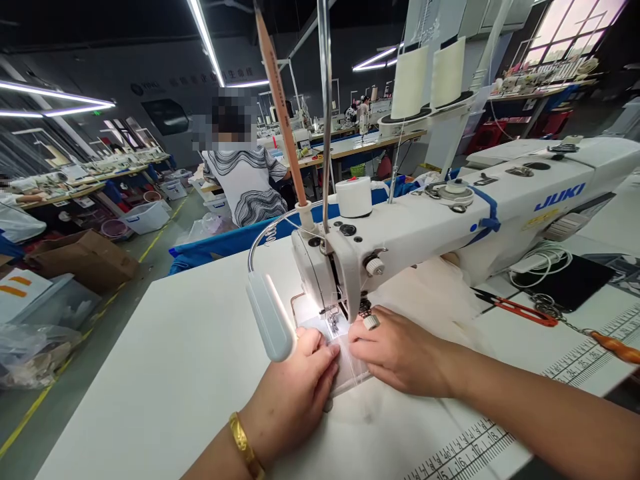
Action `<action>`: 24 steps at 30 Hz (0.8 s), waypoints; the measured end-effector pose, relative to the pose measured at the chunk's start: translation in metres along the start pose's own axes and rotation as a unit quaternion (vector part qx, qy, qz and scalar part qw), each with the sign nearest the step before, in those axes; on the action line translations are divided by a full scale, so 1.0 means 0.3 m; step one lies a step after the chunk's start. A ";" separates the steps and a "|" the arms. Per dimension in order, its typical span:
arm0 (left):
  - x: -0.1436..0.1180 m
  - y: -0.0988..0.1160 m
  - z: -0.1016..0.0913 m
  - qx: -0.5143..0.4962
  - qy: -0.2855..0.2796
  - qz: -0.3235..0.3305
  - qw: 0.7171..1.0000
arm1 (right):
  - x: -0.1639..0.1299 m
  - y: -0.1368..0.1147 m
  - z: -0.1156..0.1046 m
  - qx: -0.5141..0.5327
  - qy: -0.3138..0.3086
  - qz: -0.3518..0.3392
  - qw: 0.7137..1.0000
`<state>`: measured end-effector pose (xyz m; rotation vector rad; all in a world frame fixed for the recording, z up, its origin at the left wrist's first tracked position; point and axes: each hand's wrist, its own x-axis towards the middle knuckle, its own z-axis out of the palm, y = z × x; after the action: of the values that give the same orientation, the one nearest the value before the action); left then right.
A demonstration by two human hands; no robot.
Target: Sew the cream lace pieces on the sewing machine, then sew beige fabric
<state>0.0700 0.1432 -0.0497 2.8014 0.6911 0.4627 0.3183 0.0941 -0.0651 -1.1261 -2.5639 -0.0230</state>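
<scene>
Sheer white fabric [350, 375] lies under the needle area of a white JUKI sewing machine [410, 230]. My left hand [296, 390], with a gold bangle [241, 437] at its wrist, grips the fabric left of the presser foot [334, 325], its fingers curled and thumb pressed down. Close to the foot on the other side, my right hand [407, 350] pinches the same fabric; its fingertips are partly hidden. More sheer cloth spreads behind the right hand, beneath the machine arm. A lit grey lamp [270, 317] hangs just above my left hand.
Red thread snips [525, 311], a black phone-like slab [570, 283] and a coiled white cable [543, 260] lie at right. Ruler markings [465, 453] run along the table's front edge. Thread cones [410, 83] stand behind. Another person [245, 173] sits ahead, back turned.
</scene>
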 end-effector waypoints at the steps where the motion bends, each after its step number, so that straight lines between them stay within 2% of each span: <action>1: 0.001 0.003 0.000 0.001 0.008 0.012 1.000 | -0.001 -0.001 -0.001 0.008 0.000 0.002 1.000; 5: 0.001 0.015 0.002 -0.006 0.032 0.037 0.999 | -0.001 -0.010 -0.006 0.030 -0.006 0.016 0.999; 15: -0.006 -0.003 0.006 0.000 0.023 0.016 1.000 | 0.001 -0.013 0.002 0.042 0.003 0.032 0.999; 24: -0.006 0.055 -0.003 0.031 0.014 0.017 0.999 | 0.005 -0.003 0.007 0.037 0.009 0.050 0.998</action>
<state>0.0750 0.1283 -0.0448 2.8736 0.6744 0.4976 0.3159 0.0949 -0.0665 -1.2196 -2.4673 0.0841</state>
